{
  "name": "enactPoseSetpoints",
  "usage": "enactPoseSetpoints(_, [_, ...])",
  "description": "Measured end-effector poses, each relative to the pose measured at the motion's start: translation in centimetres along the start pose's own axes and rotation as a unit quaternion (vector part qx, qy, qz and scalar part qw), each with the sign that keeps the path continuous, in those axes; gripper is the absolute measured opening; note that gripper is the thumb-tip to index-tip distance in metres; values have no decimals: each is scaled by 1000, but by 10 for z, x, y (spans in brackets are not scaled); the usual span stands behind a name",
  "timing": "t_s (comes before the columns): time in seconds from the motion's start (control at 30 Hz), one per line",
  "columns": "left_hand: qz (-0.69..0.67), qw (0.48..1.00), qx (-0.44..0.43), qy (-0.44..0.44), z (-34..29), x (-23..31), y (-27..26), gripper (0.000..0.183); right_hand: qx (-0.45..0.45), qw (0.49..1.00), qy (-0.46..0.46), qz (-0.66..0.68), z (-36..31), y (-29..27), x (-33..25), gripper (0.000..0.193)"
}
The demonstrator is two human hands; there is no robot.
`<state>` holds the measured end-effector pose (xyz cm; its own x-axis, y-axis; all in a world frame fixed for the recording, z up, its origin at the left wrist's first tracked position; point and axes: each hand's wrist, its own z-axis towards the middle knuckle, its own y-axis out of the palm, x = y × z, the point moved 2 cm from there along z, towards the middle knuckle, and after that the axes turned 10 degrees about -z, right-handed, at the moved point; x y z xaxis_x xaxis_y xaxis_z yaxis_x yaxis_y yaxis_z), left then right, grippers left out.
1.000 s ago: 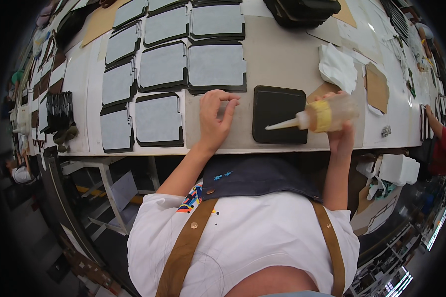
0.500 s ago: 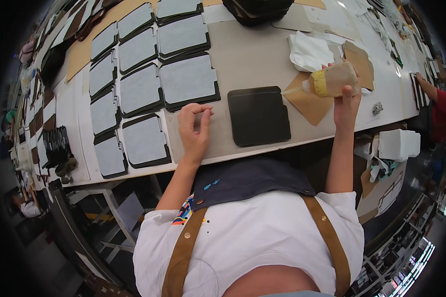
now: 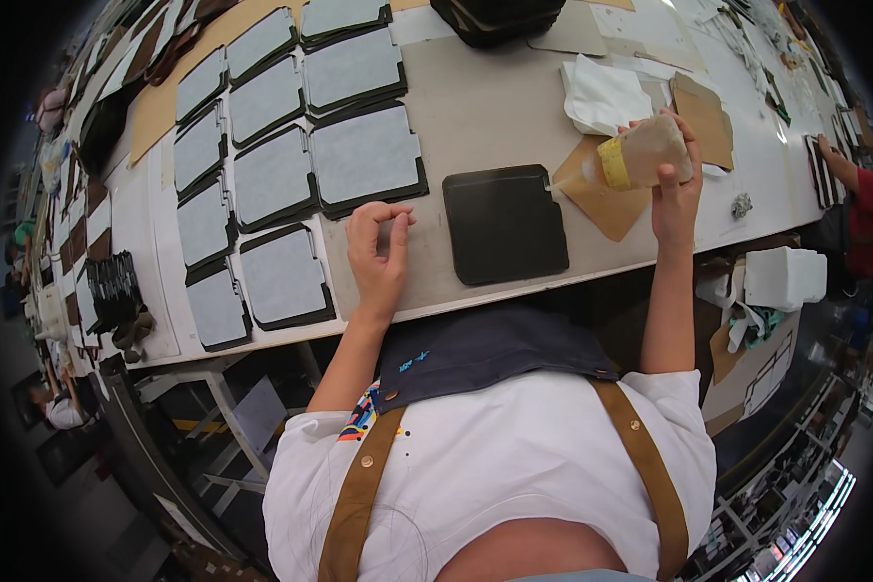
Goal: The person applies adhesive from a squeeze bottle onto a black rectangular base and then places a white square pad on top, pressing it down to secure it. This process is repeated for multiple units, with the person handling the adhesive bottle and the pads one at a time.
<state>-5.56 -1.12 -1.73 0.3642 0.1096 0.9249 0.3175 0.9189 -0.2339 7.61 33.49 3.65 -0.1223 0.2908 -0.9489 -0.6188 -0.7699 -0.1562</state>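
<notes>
A squeeze bottle [image 3: 647,158] of cloudy, see-through plastic with a yellow band lies tilted in my right hand [image 3: 677,199], which is closed around it. Its thin nozzle points left and reaches the upper right edge of a flat black panel [image 3: 504,228]; whether the tip touches, I cannot tell. The panel lies on the table in front of me, with a small notch in its right side. To its left, my left hand [image 3: 378,254] rests by the table's front edge, fingers curled toward the thumb with nothing visible in them.
Several grey-faced, black-edged panels [image 3: 367,150] lie in overlapping rows at left. Brown card [image 3: 599,199] and a white cloth [image 3: 604,95] lie beneath and behind the bottle. A dark bundle [image 3: 500,19] stands at the far side. Another person's arm [image 3: 841,167] shows at far right.
The bottle and my right hand have shifted slightly left and down, the nozzle tip moving along the panel's right edge. My left hand has hardly moved.
</notes>
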Motion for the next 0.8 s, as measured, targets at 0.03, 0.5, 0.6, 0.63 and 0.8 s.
enactPoseSetpoints(0.03, [0, 1000, 1, -1, 0, 0, 0, 4, -3, 1000, -1, -14, -1, -1, 1, 92])
enactPoseSetpoints(0.5, [0, 1000, -11, -5, 0, 0, 0, 6, -8, 999, -11, -32, -20, 1, -22, 100])
enactPoseSetpoints(0.6, [-3, 1000, -10, -9, 0, 0, 0, 6, -4, 999, -15, -36, -22, -2, -25, 99])
enactPoseSetpoints(0.63, [-6, 1000, -8, -13, 0, 0, 1, 6, -2, 999, -16, -36, -23, -3, -26, 99])
enactPoseSetpoints(0.8, [-21, 1000, -3, -23, -1, -1, 1, 6, -3, 999, -21, -32, -25, -5, -25, 99])
